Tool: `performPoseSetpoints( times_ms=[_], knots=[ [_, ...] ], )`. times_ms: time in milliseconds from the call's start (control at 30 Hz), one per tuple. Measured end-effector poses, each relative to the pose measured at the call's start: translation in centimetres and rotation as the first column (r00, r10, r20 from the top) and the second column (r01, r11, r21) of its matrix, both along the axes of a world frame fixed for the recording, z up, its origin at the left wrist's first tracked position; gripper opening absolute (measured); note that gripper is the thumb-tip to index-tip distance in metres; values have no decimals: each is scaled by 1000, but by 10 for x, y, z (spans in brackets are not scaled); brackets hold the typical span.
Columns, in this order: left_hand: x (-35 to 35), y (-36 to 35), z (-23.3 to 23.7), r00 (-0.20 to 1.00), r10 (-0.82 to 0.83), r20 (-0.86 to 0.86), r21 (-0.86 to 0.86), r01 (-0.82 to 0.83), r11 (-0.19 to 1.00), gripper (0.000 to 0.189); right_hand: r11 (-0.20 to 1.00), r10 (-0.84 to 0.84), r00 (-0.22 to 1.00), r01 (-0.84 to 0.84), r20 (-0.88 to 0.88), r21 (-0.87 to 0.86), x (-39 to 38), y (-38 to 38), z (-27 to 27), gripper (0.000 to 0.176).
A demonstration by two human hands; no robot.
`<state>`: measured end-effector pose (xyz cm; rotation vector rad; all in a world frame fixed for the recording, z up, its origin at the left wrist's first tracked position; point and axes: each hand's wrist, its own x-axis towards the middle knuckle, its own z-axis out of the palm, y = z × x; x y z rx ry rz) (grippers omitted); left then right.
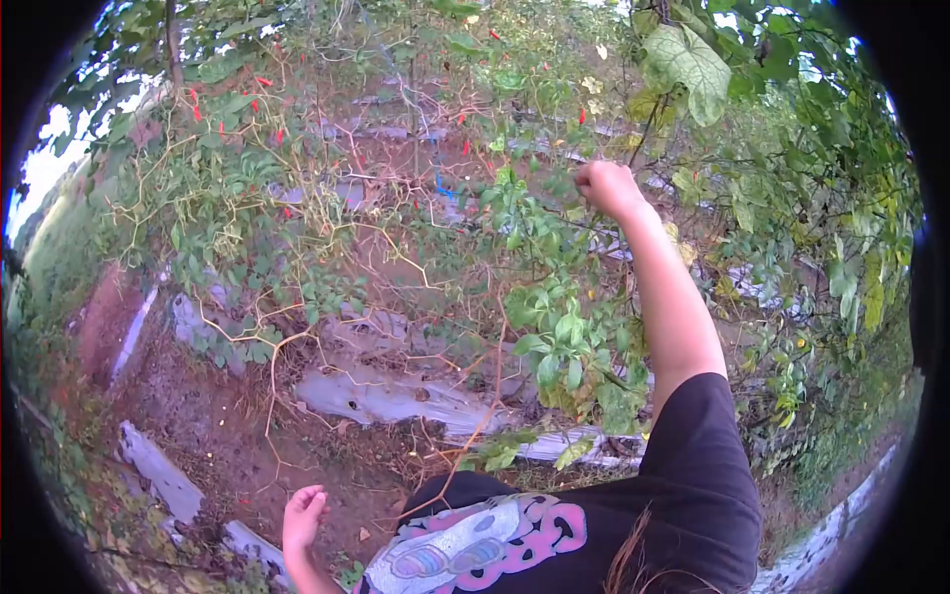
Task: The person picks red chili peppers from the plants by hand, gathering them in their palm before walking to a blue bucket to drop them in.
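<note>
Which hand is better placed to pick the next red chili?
Probably right. The right hand is up among the branches, near a red chili; the left hand is low, far from the fruit.

The plastic sheet [381,396] looks thin, silvery-grey and crinkled, with a dull sheen. Left of it the soil [213,416] is reddish, crumbly and rough. Above it the leaves [554,327] are smooth, the twigs [287,342] dry and woody. Below it, the sleeve [708,465] is matt black cloth.
</note>
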<state>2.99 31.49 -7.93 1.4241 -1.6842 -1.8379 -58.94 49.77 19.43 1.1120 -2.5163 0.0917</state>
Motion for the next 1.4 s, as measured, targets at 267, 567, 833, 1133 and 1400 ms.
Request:
performPoseSetpoints(
  times_ms=[267, 567, 833, 1133, 1400],
  knots=[
    [-61, 26, 73, 893, -444, -71, -58, 441, 896, 34, 959, -47, 895, -85, -445, -271, -14, 4, -16, 8],
    [-107, 46, 82, 806, -577, -131, -135, 562, 816, 36, 840, -177, 767, -209, -617, -500, -20, 4, -15, 10],
    [-97, 59, 70, 835, -545, -76, -68, 541, 838, 38, 520, 264, 960, -55, 99, -852, -108, -22, 17, 14],
    [-77, 67, 50, 922, -347, -173, -51, 343, 938, 37, 991, 127, 905, -131, -406, 18, -76, -54, 68, 14],
    [-62, 74, 41, 941, -277, -192, -29, 277, 960, 36, 981, -43, 802, 146, -596, 125, -97, -47, 54, 16]
  ],
)
